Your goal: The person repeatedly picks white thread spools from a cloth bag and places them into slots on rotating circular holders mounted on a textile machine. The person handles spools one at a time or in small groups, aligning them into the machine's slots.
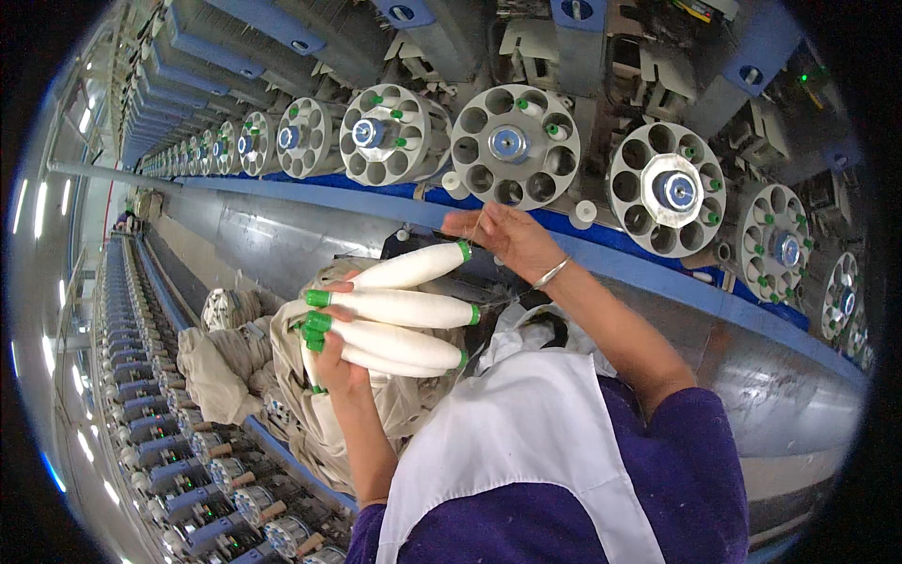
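My left hand [349, 368] is closed around several white yarn bobbins [406, 307] with green ends, held fanned out in front of my chest. The uppermost bobbin [409, 268] tilts up to the right, apart from those below it. Just above its right tip is my right hand [517, 240], its fingers drawn together and partly blurred. A thin strand of yarn [477, 227] seems to run from those fingertips down to the bobbin's green end. Close beyond the right hand stands a round magazine [508, 145] with two green-tipped bobbins in its pockets.
More round magazines [669, 191] line the winding machine, some pockets holding green-tipped bobbins. A blue rail [601, 246] runs beneath them. A beige cloth sack [221, 371] bulges at my left. Behind it another machine row [202, 470] stretches away.
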Available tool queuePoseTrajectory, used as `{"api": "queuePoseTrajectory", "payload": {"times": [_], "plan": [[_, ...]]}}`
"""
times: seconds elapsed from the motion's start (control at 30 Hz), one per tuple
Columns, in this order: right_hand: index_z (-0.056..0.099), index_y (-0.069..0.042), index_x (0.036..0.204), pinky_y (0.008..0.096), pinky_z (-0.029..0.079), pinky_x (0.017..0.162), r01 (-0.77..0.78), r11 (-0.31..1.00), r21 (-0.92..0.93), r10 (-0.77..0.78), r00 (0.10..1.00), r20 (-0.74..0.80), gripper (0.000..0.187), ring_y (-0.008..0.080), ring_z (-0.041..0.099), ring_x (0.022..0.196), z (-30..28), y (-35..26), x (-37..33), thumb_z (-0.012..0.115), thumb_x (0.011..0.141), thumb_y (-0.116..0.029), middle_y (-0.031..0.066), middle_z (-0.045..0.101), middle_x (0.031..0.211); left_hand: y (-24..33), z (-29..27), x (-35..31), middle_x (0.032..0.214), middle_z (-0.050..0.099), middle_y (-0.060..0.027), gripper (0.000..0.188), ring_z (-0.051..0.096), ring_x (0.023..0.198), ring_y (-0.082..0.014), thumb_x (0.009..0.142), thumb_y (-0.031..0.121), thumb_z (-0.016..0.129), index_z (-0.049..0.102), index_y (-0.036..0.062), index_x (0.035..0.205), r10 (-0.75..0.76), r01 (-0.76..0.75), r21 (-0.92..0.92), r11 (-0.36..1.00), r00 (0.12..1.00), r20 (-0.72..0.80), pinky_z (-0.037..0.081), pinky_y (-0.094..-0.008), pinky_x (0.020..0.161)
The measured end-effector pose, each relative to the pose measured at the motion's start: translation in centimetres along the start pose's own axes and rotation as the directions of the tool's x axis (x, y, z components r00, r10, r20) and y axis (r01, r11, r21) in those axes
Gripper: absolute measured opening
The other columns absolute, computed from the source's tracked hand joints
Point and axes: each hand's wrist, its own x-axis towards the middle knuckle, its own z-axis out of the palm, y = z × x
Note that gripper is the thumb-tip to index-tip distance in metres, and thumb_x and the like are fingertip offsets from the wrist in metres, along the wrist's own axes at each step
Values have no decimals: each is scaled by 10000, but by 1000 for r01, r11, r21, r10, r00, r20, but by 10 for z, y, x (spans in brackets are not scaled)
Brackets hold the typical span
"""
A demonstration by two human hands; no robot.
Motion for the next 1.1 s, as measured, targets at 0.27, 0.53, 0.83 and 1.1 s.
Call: {"api": "queuePoseTrajectory", "payload": {"times": [0.27, 0.53, 0.83, 1.1], "plan": [[411, -112, 715, 298, 471, 630, 134, 926, 352, -1, 935, -354, 361, 94, 385, 522, -37, -28, -30, 467, 996, -331, -28, 375, 609, -17, 9, 26, 1131, 539, -115, 401, 396, 1272, -374, 778, 446, 725, 572, 76, 808, -55, 80, -146, 986, 985, 166, 283, -539, 1071], [635, -87, 878, 349, 490, 664, -114, -352, -929, -531, 841, 98, 186, 233, 574, 769, -94, -114, -126, 670, 819, -260, 45, 560, 861, -52, 121, 46, 1156, 595, -146, 447, 427, 1252, -298, 702, 404, 748, 642, -22, 787, -226, 101, 336, 936, 905, 359, 309, -446, 1031], [628, -48, 1124, 317, 499, 815, 211, 616, -759, -618, 726, -301, 366, 166, 596, 904, -183, -163, -209, 527, 961, -360, 57, 621, 1079, -119, 292, 45, 1128, 596, -122, 290, 595, 945, -237, 716, 202, 749, 660, -30, 865, -405, 224, 339, 914, 578, 709, 485, -359, 774], [585, -99, 866, 354, 546, 803, 660, 746, 87, -434, 583, -687, 308, 214, 664, 879, -218, -163, -228, 544, 945, -394, 62, 663, 942, -184, 373, 22, 1046, 625, -122, 291, 520, 1060, -360, 603, 107, 755, 629, -13, 837, -155, -463, 276, 842, 283, 947, 397, -431, 925]]}}
